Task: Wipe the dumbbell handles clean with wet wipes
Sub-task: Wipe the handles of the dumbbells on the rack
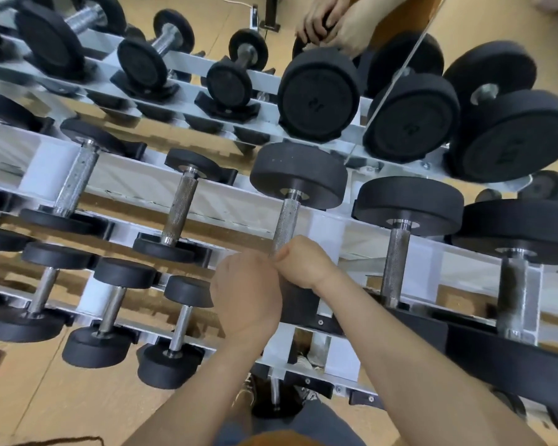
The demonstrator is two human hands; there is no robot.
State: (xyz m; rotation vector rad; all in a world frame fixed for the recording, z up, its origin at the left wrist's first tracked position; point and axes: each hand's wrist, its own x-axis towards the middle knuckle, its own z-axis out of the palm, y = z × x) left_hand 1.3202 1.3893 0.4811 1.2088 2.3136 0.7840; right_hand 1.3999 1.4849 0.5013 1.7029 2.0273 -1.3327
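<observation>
- The dumbbell (298, 185) being worked on lies in the upper tier of a white rack (226, 201), near the middle of the view, with its far black head toward the mirror (545, 33).
- Its knurled metal dumbbell handle (285, 223) runs from that far head down toward the person. The upper part is bare and the lower end is covered by the hands.
- The right hand (300, 262) comes in from the right and curls round the lower end of the handle, with the thumb lying across the top.
- The left hand (247, 289) is curled into a fist just beside it, knuckles touching the right thumb. Its fingers are hidden underneath, so I cannot tell what it holds.
- A strip of the dumbbell's near black head shows between the two wrists.
- A smaller dumbbell (181, 207) lies in the next cradle to the left, and a larger dumbbell (398, 262) in the cradle to the right.
- The lower tier, to the left of the forearms, carries a row of small dumbbells (181, 323).
- The mirror repeats the rack and shows the reflected hands (331, 25) pressed together above a black head.
- A wooden floor (45, 397) lies beneath the rack.
</observation>
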